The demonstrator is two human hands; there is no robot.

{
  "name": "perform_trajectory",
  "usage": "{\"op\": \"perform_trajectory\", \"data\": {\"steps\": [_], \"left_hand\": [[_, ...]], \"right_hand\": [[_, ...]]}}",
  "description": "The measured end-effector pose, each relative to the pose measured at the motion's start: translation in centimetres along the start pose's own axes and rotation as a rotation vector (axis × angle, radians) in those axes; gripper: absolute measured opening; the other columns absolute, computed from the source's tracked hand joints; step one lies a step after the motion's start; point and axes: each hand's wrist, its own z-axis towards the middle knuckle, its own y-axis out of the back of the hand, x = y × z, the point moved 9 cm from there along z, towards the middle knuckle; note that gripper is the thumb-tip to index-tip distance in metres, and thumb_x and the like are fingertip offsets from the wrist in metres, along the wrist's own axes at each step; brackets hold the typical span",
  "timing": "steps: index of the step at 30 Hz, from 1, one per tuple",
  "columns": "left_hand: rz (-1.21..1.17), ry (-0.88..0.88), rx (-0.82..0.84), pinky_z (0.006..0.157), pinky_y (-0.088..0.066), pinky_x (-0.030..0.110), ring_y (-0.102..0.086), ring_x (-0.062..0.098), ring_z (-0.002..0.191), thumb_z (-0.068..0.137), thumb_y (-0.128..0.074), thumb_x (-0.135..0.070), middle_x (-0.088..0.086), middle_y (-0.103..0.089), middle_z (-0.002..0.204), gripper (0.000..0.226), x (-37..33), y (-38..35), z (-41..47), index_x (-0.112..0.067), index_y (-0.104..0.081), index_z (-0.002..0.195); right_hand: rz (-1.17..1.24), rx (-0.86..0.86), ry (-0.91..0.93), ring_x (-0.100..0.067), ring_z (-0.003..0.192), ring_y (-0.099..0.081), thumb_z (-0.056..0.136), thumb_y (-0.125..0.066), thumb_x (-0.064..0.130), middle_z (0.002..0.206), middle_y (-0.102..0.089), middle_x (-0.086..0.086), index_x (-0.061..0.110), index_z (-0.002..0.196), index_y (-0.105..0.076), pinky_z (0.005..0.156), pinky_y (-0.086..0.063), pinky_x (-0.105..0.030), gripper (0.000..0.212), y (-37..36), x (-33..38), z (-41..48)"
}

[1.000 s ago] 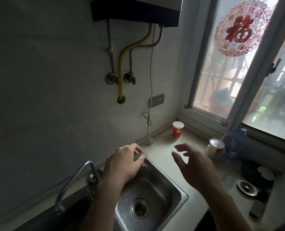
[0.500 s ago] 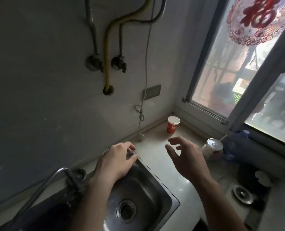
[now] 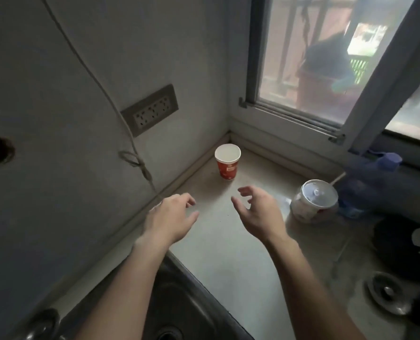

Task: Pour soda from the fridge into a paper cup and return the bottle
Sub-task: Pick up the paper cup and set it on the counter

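Head: left hand [image 3: 172, 217], right hand [image 3: 260, 214] apart, short of paper cup [image 3: 227, 163].

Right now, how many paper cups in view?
1. The red paper cup stands upright in the back corner of the counter. Others may be hidden among the things at right.

The left hand [image 3: 172, 218] has come off the far corner of the sink [image 3: 179, 303], where it rested a second ago, and now floats over the table [image 3: 228, 253] close to the wall, holding nothing. The right hand [image 3: 260, 212] has pushed forward too, its fingers [image 3: 244, 191] loosely spread, near the paper cup [image 3: 227, 161] but apart from it. The person has leaned in as well, so the cup looms nearer and the water heater with its pipes has slipped out of sight.
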Motion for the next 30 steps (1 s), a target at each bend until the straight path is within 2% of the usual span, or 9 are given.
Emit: {"op": "perform_trajectory", "data": {"steps": [3, 6, 11, 15, 18, 21, 23, 27, 30], "left_hand": [[0.045, -0.001, 0.053, 0.09, -0.046, 0.033, -0.059, 0.017, 0.116, 0.093, -0.055, -0.046, -0.01, -0.061, 0.126, 0.032, -1.1, -3.7, 5.8, -0.033, -0.057, 0.122], [0.088, 0.007, 0.125, 0.093, -0.046, 0.037, -0.055, 0.021, 0.121, 0.093, -0.055, -0.046, -0.005, -0.057, 0.131, 0.04, -1.1, -6.8, 9.6, -0.031, -0.051, 0.13], [0.103, 0.035, 0.147, 0.095, -0.049, 0.042, -0.054, 0.024, 0.122, 0.091, -0.057, -0.047, -0.002, -0.056, 0.132, 0.047, 0.0, -9.2, 12.8, -0.031, -0.045, 0.134], [0.093, 0.03, 0.158, 0.093, -0.049, 0.042, -0.055, 0.024, 0.121, 0.091, -0.057, -0.047, -0.001, -0.056, 0.131, 0.05, 0.3, -10.4, 13.4, -0.032, -0.042, 0.136], [0.056, 0.031, 0.165, 0.094, -0.048, 0.042, -0.054, 0.025, 0.122, 0.091, -0.058, -0.046, 0.0, -0.055, 0.131, 0.054, 0.8, -10.8, 13.6, -0.031, -0.039, 0.139], [-0.003, 0.039, 0.138, 0.095, -0.048, 0.042, -0.053, 0.025, 0.124, 0.091, -0.058, -0.045, 0.0, -0.053, 0.134, 0.057, 1.2, -10.5, 13.5, -0.032, -0.035, 0.142], [-0.028, 0.045, 0.113, 0.097, -0.047, 0.043, -0.052, 0.025, 0.125, 0.091, -0.058, -0.044, 0.001, -0.052, 0.137, 0.059, 1.4, -10.1, 13.2, -0.032, -0.033, 0.143], [-0.102, 0.045, 0.037, 0.1, -0.045, 0.043, -0.051, 0.027, 0.126, 0.088, -0.063, -0.041, 0.002, -0.051, 0.14, 0.066, 1.5, -8.7, 12.5, -0.032, -0.031, 0.146], [-0.327, 0.029, -0.042, 0.106, -0.041, 0.04, -0.049, 0.025, 0.13, 0.086, -0.069, -0.034, 0.001, -0.048, 0.144, 0.072, 0.6, -7.2, 10.7, -0.035, -0.03, 0.147]], "right_hand": [[-0.015, 0.011, -0.008, -0.021, 0.108, -0.061, 0.086, -0.064, 0.045, 0.116, -0.065, -0.001, 0.017, 0.119, -0.061, 0.092, -0.05, -0.037, 0.043, -2.3, -3.4, 5.6], [0.009, 0.036, -0.025, -0.022, 0.118, -0.055, 0.081, -0.071, 0.046, 0.125, -0.06, -0.007, 0.01, 0.129, -0.053, 0.1, -0.043, -0.033, 0.063, -4.3, -5.8, 9.6], [0.14, 0.13, -0.095, -0.021, 0.136, -0.04, 0.069, -0.084, 0.043, 0.145, -0.044, -0.009, 0.008, 0.144, -0.035, 0.109, -0.031, -0.027, 0.096, -7.3, -7.6, 14.7], [0.291, 0.128, -0.112, -0.02, 0.137, -0.037, 0.056, -0.093, 0.037, 0.145, -0.039, -0.01, 0.008, 0.145, -0.03, 0.113, -0.03, -0.027, 0.113, -9.1, -7.3, 18.1], [0.394, 0.058, -0.086, -0.015, 0.128, -0.047, 0.051, -0.093, 0.038, 0.136, -0.049, -0.002, 0.016, 0.14, -0.038, 0.108, -0.039, -0.03, 0.107, -9.6, -7.0, 19.9], [0.47, -0.011, -0.111, -0.003, 0.107, -0.058, 0.061, -0.088, 0.037, 0.116, -0.062, 0.012, 0.024, 0.129, -0.051, 0.086, -0.043, -0.006, 0.079, -8.8, -6.8, 19.8], [0.507, -0.053, -0.094, 0.0, 0.1, -0.059, 0.063, -0.087, 0.035, 0.112, -0.062, 0.013, 0.024, 0.126, -0.053, 0.076, -0.039, 0.001, 0.072, -7.6, -6.6, 19.2], [0.547, -0.086, -0.06, 0.006, 0.096, -0.058, 0.066, -0.086, 0.03, 0.112, -0.061, 0.016, 0.023, 0.127, -0.052, 0.077, -0.042, -0.003, 0.07, -5.3, -5.7, 16.3], [0.566, -0.074, -0.039, 0.002, 0.098, -0.058, 0.069, -0.085, 0.028, 0.11, -0.059, 0.02, 0.023, 0.127, -0.051, 0.08, -0.047, -0.01, 0.068, -4.1, -4.3, 13.1]]}}
